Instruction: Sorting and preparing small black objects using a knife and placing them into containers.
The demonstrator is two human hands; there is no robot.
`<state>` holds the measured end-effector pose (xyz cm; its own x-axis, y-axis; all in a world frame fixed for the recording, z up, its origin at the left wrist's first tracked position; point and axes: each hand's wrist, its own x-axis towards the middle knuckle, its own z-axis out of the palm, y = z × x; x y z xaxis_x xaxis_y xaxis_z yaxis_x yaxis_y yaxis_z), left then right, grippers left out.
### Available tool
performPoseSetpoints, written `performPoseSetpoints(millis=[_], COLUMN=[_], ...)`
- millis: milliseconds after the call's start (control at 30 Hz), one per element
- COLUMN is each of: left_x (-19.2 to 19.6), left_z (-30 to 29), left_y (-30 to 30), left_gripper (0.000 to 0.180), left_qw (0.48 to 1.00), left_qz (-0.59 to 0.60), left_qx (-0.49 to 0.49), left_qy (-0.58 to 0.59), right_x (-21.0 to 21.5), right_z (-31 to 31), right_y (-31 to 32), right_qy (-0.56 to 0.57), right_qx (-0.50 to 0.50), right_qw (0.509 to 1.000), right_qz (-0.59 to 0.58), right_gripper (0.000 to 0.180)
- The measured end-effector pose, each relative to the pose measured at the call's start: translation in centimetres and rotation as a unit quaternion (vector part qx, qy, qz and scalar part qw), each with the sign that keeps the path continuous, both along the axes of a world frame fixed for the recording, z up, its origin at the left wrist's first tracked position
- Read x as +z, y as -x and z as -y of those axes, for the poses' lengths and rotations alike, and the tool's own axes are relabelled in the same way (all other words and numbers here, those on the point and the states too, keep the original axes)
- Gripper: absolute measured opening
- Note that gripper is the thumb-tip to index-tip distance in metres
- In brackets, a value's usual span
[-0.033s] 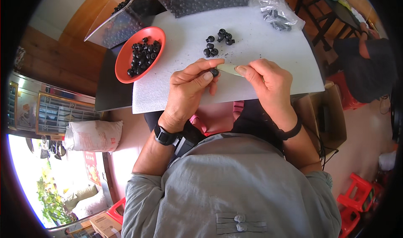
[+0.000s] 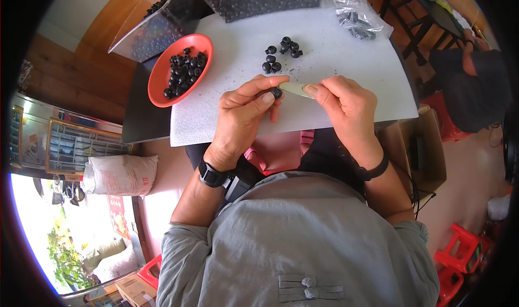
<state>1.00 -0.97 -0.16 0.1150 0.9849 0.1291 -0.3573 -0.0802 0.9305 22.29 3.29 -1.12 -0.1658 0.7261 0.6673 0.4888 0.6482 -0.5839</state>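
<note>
My left hand pinches a small round black part between thumb and fingers, just above the white foam sheet's near edge. In my right hand is a slim, pale, flat tool, gripped by thumb and bent fingers. Its tip reaches the black part by my left fingertips; whether it touches cannot be made out. Beyond my hands, several loose black knob-shaped parts lie in two small clusters on the sheet, with dark crumbs around them. To the left, an orange-red bowl holds many more of these parts.
The white foam sheet covers most of a dark table. Clear bins full of black parts stand along the far side, beside a clear plastic bag. A cardboard box is on the right; another person sits beyond it.
</note>
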Motion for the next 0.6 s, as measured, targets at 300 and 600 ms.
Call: performPoseSetpoints(millis=[300,600], left_x=[0.04,0.22], left_z=[-0.07,0.02], left_y=[-0.17,-0.26], left_gripper=[0.030,0.030], left_qw=[1.000,1.000], left_qz=[-0.010,-0.022], left_qx=[0.000,0.001], left_qy=[-0.010,-0.006], right_x=[-0.33,-0.29], right_z=[-0.16,-0.13], right_y=[-0.17,-0.12], right_qy=[-0.010,-0.025], right_qx=[0.008,0.010], right_qw=[1.000,1.000], right_qz=[0.005,-0.001], right_gripper=[0.026,0.026])
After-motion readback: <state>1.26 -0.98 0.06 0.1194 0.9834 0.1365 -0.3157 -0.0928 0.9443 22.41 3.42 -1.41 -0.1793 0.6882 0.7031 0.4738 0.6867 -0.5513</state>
